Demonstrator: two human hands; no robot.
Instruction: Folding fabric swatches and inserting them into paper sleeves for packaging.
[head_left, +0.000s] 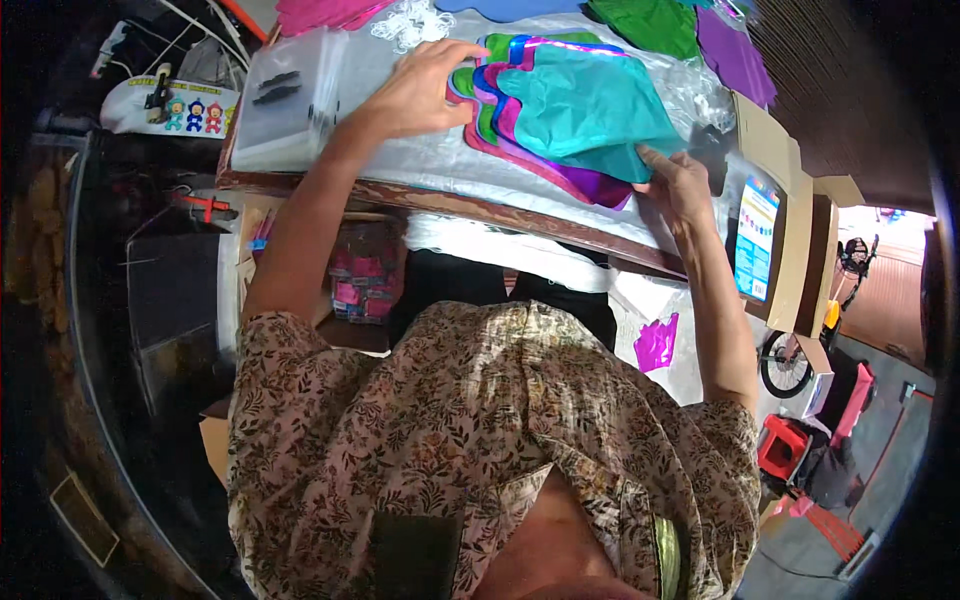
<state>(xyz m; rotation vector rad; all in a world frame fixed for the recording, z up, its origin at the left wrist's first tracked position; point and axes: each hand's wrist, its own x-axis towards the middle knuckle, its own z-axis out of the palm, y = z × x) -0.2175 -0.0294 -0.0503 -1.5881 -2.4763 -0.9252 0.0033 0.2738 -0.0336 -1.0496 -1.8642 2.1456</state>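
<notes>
A fanned pile of flat, shiny foil balloons with wavy edges lies on the table, with green, blue, pink and purple layers showing under a teal foil balloon (590, 105) on top. My left hand (425, 92) is at the pile's left edge, its thumb and fingers spread apart around the layered rims. At the near right corner, my right hand (682, 188) pinches the teal balloon between thumb and fingers. Its other fingers are partly hidden behind the thumb. The lower layers are mostly covered by the teal one.
Clear plastic bags (285, 100) lie at the table's left, beside a white string bundle (412, 24). Pink, green and purple foil (735, 55) lies along the far side. An open cardboard box (790, 210) with a blue printed card (757, 235) stands right. Magenta foil (656, 343) lies below the table.
</notes>
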